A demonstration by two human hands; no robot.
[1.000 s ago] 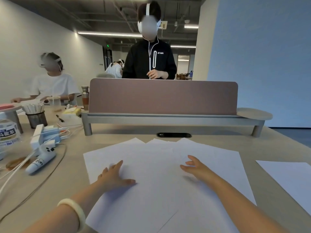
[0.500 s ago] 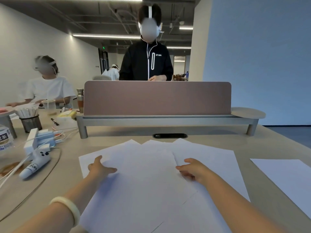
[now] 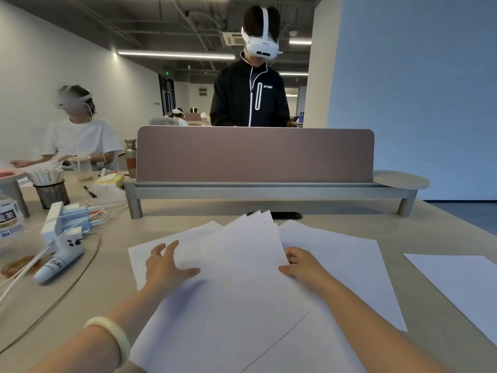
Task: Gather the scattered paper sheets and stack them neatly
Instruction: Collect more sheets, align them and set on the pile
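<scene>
**Square the fan first, stray sheet last**

My read of the step in hand: closing up the fanned sheaf [image 3: 236, 270], which sits mid-desk toward the near edge. Its top corners splay toward the far edge, so the sheets are gathered but not aligned.

Hands:
- left hand [image 3: 168, 266]: fingers straight and spread at the sheaf's left edge, thumb laid on top. It is a guide, not a grip.
- right hand [image 3: 302, 265]: fingers curled in at the sheaf's right edge, pinching it. I can't tell how many sheets are in that pinch.

Not in the sheaf yet:
- left flat sheet [image 3: 138, 261], lying under the left hand
- right flat sheet [image 3: 349, 267], just beyond the right hand
- stray sheet [image 3: 462, 289], well apart by the right edge of the desk [image 3: 419, 227]

Doing it well:
- Ease the right pinch so the sheets can slide. A tight pinch locks the fan in.
- Push both side edges inward together, then tap the bottom edge on the desk.
- Keep the sheaf low. Loose paper bows and will likely re-fan if lifted high.
- Set the squared sheaf down on one flat sheet and pick that sheet up with it.
- Slide the stray sheet in flat rather than clawing at a corner.
- Keep the left arm off the controller [image 3: 59, 261] and cables [image 3: 16, 275] near the left edge.
</scene>
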